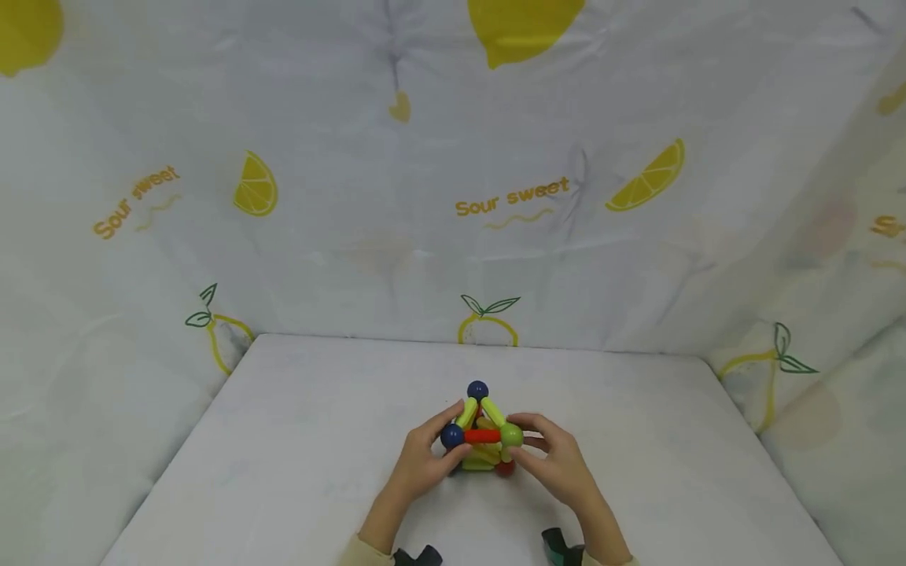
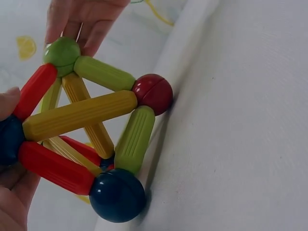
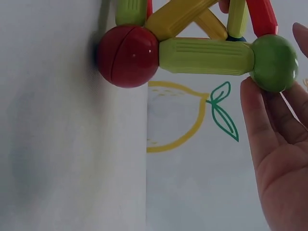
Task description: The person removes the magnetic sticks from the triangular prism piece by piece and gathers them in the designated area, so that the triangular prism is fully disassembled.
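A ball-and-stick frame (image 1: pixel 483 435) stands on the white table (image 1: pixel 283 432) in front of you, between your hands. If you pull your hands apart unevenly, the red stick (image 1: pixel 484 436) linking the two upper front balls could come loose; pushing sideways might skew the whole shape, and a freed ball could roll away. Your left hand (image 1: pixel 419 464) is partly closed, thumb and fingers gripping the blue ball (image 1: pixel 452 436). Your right hand (image 1: pixel 557 465), also partly closed, pinches the green ball (image 1: pixel 511 435) between thumb and fingertips.
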Tool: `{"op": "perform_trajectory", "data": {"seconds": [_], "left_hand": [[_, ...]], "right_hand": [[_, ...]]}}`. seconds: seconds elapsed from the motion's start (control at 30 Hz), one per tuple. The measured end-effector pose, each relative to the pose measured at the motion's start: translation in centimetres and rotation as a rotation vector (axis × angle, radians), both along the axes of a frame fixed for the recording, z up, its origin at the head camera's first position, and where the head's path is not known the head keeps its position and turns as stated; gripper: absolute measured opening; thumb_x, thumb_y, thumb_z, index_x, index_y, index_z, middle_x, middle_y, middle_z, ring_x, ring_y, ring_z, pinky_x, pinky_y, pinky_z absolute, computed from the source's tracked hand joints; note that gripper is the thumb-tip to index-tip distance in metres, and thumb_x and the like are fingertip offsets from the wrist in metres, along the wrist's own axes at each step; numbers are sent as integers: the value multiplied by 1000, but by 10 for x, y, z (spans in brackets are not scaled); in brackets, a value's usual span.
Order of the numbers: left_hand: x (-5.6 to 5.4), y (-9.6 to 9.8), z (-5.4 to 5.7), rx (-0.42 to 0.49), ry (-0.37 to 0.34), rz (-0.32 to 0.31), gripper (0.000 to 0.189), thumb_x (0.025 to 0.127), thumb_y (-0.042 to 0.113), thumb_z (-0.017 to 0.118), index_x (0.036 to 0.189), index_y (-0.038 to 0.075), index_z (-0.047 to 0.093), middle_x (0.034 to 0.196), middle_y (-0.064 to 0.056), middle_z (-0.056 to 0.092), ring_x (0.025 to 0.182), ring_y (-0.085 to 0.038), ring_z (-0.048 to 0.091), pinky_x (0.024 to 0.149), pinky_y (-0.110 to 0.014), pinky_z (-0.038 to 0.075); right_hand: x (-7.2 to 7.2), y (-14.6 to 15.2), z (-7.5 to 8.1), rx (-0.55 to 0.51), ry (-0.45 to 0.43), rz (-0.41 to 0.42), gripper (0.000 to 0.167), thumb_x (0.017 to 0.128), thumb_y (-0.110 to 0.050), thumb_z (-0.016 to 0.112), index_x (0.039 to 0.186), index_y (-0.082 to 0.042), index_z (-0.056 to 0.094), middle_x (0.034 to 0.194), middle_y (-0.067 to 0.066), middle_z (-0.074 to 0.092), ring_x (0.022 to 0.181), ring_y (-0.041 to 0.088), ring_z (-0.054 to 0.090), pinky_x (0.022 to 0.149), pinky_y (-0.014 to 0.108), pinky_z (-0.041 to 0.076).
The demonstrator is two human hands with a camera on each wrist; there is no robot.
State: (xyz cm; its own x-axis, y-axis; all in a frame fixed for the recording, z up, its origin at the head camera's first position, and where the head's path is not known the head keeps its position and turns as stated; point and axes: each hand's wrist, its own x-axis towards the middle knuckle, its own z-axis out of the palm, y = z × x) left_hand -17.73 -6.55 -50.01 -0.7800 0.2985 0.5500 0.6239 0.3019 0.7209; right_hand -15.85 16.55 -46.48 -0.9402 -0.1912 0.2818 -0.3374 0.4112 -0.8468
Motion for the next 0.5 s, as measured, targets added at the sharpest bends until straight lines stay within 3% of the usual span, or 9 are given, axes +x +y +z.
{"op": "perform_trajectory", "data": {"seconds": [0.13, 0.5], "left_hand": [[2, 3, -2, 67, -44, -40, 53, 84, 18, 72, 132, 4, 53, 139, -16, 50, 127, -27, 50, 98, -28, 47], [2, 6, -3, 70, -72, 10, 30, 87, 22, 69, 110, 5, 65, 140, -10, 51, 126, -26, 52, 92, -27, 51]], "right_hand": [[0, -5, -3, -26, -9, -21, 39, 78, -14, 77, 114, -10, 63, 116, 3, 64, 107, 23, 61, 87, 27, 55], [-3, -8, -9, -56, 11, -21, 37, 78, -13, 77, 112, -11, 62, 112, 2, 62, 105, 21, 61, 88, 26, 55]]}}
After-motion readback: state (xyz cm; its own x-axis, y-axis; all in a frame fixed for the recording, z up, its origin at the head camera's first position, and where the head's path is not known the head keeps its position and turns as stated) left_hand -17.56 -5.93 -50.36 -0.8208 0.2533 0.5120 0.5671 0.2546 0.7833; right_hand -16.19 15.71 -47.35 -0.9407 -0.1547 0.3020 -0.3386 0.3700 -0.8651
